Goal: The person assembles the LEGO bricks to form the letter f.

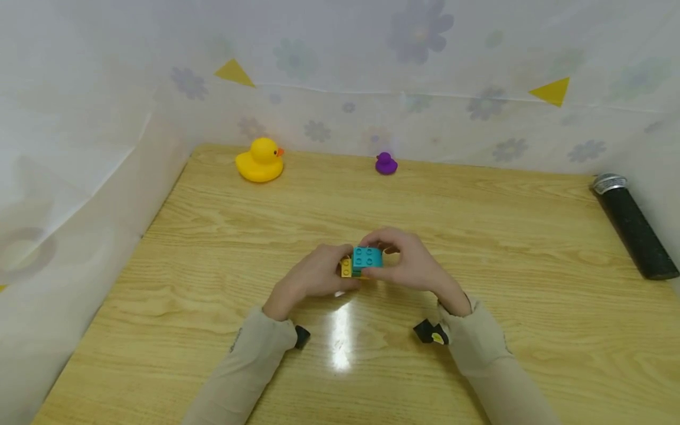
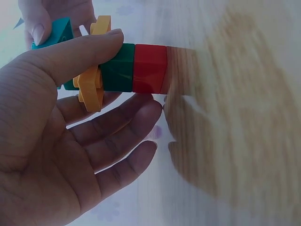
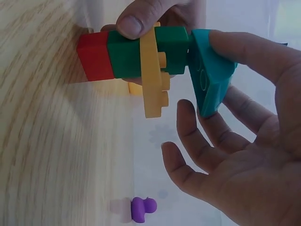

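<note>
A small tower of toy building bricks stands upright in the middle of the table. Its bottom is a red brick (image 2: pixel 150 69), touching the wood. Above that come a green brick (image 3: pixel 123 57), a flat yellow brick (image 3: pixel 151 80) and another green brick (image 3: pixel 174 49). My left hand (image 1: pixel 319 273) grips the tower around the lower green brick, its thumb lying across the yellow one. At the top, my right hand (image 1: pixel 413 262) pinches a teal brick (image 1: pixel 366 258) with a curved side. That brick sits tilted against the upper green brick in the right wrist view.
Along the back edge of the wooden table (image 1: pixel 478 224) are a yellow duck (image 1: pixel 260 162) and a small purple duck (image 1: pixel 386 164). A black microphone (image 1: pixel 634 230) lies at the right edge. Behind hangs a flowered white sheet (image 1: pixel 340 59).
</note>
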Available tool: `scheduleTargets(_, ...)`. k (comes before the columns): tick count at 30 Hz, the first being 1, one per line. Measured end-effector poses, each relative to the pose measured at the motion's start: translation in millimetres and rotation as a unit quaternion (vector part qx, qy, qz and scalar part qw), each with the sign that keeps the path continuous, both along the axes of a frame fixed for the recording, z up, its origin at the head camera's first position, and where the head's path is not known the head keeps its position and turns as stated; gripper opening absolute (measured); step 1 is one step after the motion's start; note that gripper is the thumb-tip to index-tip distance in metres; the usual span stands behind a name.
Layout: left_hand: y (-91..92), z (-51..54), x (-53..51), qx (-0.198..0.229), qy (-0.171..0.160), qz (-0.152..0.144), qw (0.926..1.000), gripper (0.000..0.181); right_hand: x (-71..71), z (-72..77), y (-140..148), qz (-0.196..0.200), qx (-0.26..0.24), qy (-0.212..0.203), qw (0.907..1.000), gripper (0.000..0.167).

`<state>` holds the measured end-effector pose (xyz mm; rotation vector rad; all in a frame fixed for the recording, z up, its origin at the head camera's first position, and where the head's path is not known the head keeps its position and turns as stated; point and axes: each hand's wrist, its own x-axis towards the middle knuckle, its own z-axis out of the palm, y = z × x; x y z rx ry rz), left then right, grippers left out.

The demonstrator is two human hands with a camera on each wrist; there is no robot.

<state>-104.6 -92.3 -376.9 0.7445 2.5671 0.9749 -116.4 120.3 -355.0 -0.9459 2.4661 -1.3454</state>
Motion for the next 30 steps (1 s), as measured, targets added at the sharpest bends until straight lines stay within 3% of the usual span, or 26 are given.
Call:
scheduleTargets(10,-0.8,0.0,-0.6,0.013,0.001,-0.011,0.9999,0.036,1.0,0.5,-3.0,0.010,-0.002,0.060,0.9982,0.034)
scheduleTargets(30,-1.3,-0.2,-0.5,0.015,0.006,-0.015,0.9998,0.029,2.1,2.9,0.0,0.016,0.010,0.048,0.9986,0.036)
